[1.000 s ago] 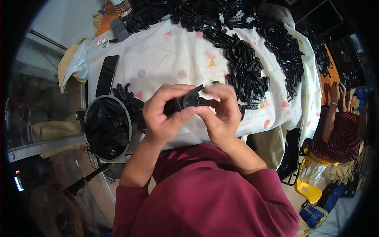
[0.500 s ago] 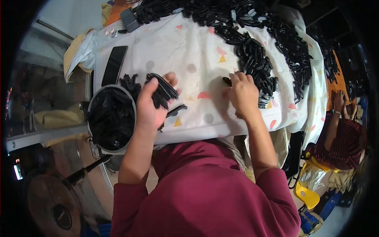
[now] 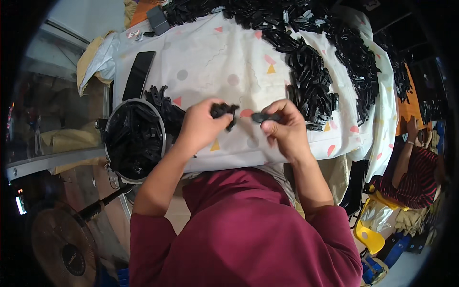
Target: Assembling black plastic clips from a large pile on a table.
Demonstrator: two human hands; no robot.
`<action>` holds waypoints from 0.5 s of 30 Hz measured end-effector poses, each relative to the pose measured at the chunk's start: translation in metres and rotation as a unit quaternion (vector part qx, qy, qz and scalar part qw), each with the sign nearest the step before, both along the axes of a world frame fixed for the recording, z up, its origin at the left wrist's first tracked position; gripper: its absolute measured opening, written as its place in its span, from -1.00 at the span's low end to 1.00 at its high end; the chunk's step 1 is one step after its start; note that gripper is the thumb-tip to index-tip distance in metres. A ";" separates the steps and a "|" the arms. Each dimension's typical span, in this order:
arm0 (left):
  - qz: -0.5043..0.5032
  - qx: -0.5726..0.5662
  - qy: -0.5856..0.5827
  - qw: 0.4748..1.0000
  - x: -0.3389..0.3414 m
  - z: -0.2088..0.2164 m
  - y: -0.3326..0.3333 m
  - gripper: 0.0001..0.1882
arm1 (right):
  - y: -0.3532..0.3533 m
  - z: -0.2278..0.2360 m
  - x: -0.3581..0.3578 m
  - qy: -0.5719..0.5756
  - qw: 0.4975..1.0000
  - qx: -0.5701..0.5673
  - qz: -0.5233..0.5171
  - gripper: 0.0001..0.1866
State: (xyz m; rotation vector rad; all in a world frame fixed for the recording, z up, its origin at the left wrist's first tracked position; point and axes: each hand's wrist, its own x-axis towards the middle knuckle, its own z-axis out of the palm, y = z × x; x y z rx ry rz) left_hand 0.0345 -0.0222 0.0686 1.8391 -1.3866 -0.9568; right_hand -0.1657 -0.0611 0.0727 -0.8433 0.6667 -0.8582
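My left hand (image 3: 203, 123) is closed round a small bundle of slim black plastic pieces (image 3: 223, 111), whose ends stick out past the fingers. Facing it across a short gap, my right hand (image 3: 288, 131) pinches a single dark, elongated plastic piece (image 3: 261, 117) between thumb and fingers. Both hands are just above the patterned white tablecloth (image 3: 210, 62). Beside my left forearm is a loose heap of black pieces (image 3: 165, 106), next to a round container (image 3: 163, 129) filled with similar ones. To the right of my right hand lies a long pile of black pieces (image 3: 311, 81).
A dark phone (image 3: 139, 75) and a small grey box (image 3: 157, 20) lie at the left. More black pieces (image 3: 351, 62) spread along the far and right sides. A fan (image 3: 71, 248) stands lower left; another person (image 3: 413, 167) sits at right beside a yellow chair (image 3: 370, 234).
My left hand has moved right and turned over with its bundle. My right hand has come left and down from beside the pile, holding one dark piece.
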 end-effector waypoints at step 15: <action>-0.073 -0.321 0.281 0.901 -0.016 0.021 0.014 -0.71 | 0.028 0.011 0.025 -0.064 0.967 -0.200 -0.144 -0.81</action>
